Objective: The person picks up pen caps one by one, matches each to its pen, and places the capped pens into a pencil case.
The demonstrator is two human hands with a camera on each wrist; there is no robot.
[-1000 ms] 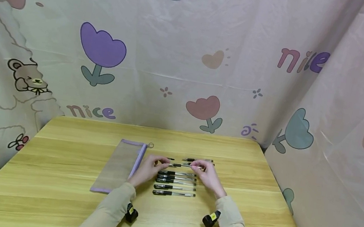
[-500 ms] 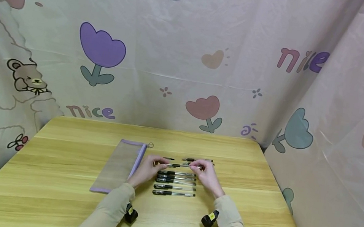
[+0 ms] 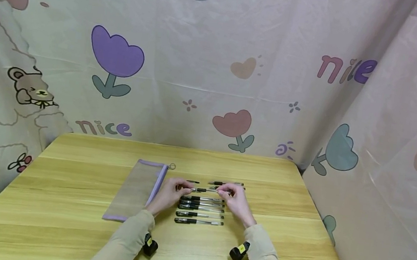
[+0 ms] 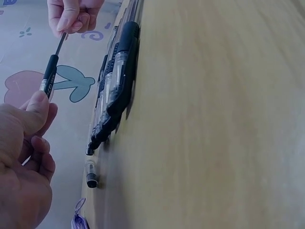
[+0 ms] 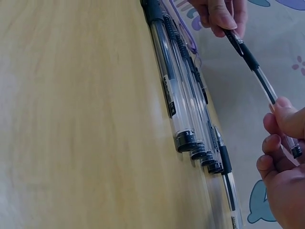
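Both hands hold pen (image 3: 206, 190) level, crosswise.

Pale cartoon-printed curtains (image 3: 210, 60) around a light wooden table (image 3: 43, 213).

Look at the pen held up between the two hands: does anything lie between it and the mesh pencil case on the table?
Nothing visible does. The left hand and right hand pinch the pen by its ends above the row of capped pens. The pencil case lies just beside the left hand, with only bare table around it.
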